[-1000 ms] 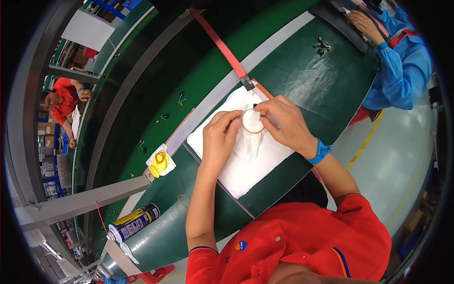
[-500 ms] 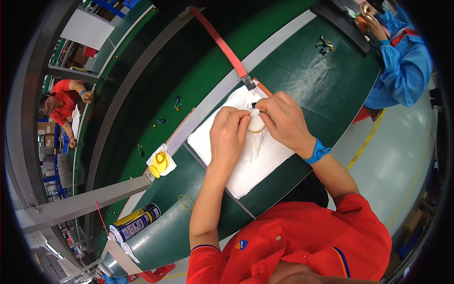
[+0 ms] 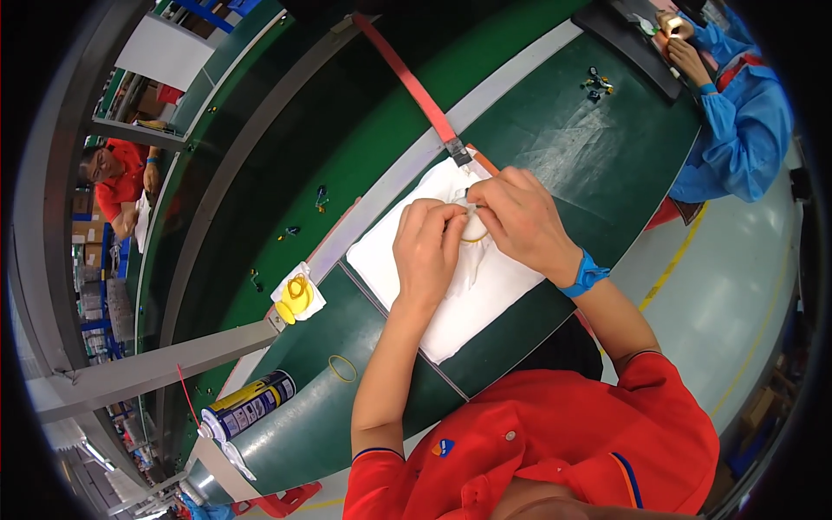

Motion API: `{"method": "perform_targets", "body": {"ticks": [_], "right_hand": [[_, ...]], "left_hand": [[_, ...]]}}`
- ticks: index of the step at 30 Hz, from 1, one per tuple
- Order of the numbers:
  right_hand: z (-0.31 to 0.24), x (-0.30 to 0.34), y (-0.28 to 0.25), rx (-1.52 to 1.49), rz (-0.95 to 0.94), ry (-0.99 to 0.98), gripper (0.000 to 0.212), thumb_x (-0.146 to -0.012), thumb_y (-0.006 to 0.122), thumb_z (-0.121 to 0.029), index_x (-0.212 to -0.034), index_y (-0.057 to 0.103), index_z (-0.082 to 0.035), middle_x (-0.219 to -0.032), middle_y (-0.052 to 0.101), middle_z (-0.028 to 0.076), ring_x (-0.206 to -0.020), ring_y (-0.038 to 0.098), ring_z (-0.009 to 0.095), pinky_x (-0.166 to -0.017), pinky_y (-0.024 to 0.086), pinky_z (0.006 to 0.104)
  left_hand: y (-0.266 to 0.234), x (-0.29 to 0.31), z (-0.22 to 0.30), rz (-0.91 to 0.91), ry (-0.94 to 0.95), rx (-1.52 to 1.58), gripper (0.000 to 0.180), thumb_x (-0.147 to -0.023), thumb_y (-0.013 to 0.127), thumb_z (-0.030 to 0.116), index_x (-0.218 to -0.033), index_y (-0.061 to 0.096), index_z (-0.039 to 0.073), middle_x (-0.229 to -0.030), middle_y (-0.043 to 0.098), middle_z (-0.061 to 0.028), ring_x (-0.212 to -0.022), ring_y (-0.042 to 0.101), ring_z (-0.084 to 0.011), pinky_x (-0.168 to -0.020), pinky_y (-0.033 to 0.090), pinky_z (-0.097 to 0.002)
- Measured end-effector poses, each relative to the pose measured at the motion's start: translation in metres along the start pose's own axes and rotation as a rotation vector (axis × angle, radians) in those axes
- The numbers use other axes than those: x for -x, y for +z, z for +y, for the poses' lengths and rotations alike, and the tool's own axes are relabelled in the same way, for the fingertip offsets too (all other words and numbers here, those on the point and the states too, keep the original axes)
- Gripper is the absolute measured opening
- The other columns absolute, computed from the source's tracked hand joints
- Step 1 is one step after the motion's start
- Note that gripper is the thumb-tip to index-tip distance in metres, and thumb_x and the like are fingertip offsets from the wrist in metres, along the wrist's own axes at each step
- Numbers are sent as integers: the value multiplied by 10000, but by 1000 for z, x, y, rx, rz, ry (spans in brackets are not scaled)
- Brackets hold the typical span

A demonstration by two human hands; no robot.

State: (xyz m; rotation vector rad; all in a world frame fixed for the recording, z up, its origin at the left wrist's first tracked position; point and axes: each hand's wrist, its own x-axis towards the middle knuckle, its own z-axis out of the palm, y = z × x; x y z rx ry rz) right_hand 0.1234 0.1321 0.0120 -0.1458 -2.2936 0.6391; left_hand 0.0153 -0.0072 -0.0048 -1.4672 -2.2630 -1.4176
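Note:
My left hand (image 3: pixel 427 250) and my right hand (image 3: pixel 530 221) meet over a white cloth (image 3: pixel 459 322) on the green work surface. Both are closed in a pinch, fingertips almost touching. At the right fingertips a small dark part (image 3: pixel 468 194) barely shows; the fingers hide most of it. What the left fingers pinch is hidden. Just under the fingertips lies a round white piece (image 3: pixel 476 227) with a yellowish band along its near edge. Crumpled white material (image 3: pixel 471 258) trails from it toward me.
A green conveyor belt (image 3: pixel 347 113) carrying small dark parts runs beyond a metal rail. To the left are yellow bands on a white pad (image 3: pixel 297 295), a loose yellow band (image 3: pixel 342 368) and a spray can (image 3: pixel 249 403). A red bar (image 3: pixel 406 78) crosses the belt. Co-workers sit right and far left.
My hands stay together over the round piece, with the left fingers shifted slightly right. Less of the dark part shows. Parts on the belt have moved slightly toward the lower left.

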Motion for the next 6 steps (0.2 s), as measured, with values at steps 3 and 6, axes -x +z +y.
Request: {"method": "perform_targets", "body": {"ticks": [3, 6], "right_hand": [[1, 3, 0, -21, -62, 2, 232, -779, 708, 29, -962, 621, -83, -868, 606, 64, -822, 567, 291, -734, 462, 407], [2, 3, 0, 15, -24, 39, 214, -801, 701, -5, -980, 633, -101, -882, 610, 58, -835, 571, 287, -749, 463, 404]], "left_hand": [[0, -7, 2, 15, 95, -121, 108, -828, 767, 39, -907, 692, 39, -896, 630, -89, -833, 617, -277, -714, 508, -368], [-1, 3, -5, -63, 26, 33, 110, -826, 776, 59, -903, 696, 55, -915, 641, -92, -871, 628, -281, -737, 515, -364]]}}
